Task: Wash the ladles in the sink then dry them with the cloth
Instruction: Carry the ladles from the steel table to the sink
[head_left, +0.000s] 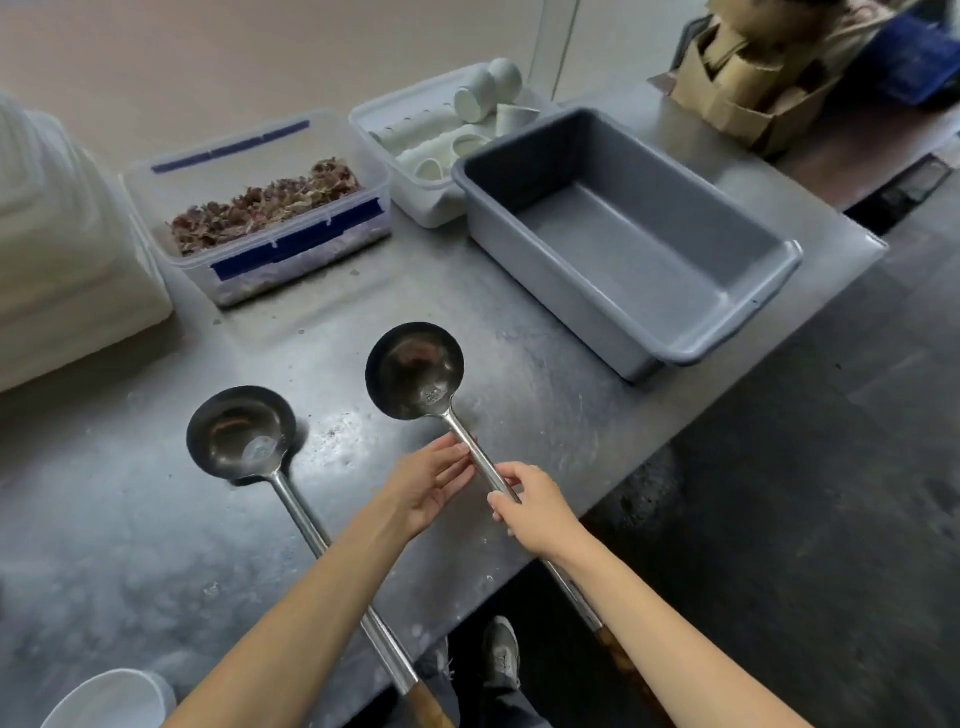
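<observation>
Hands (431, 480) (540, 512) clasp ladle (415, 371) near table (597, 488) edge.

Two steel ladles: left ladle (241, 434) on counter, right ladle (415, 371) held.

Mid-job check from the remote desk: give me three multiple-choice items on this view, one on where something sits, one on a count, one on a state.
1. Where does the grey tub sit?
A. On the floor
B. On the metal counter, right of the ladles
C. Inside the clear container

2. How many ladles are in view?
A. One
B. Two
C. Four

3. What is the state of the right-hand ladle?
A. Lying untouched
B. Hanging on a hook
C. Held at the handle by both hands

Key: 1 B, the tub rests on the counter near its right edge. 2 B, the right-hand ladle and the left-hand ladle are all that show. 3 C, the left hand and the right hand are on its handle.
</observation>
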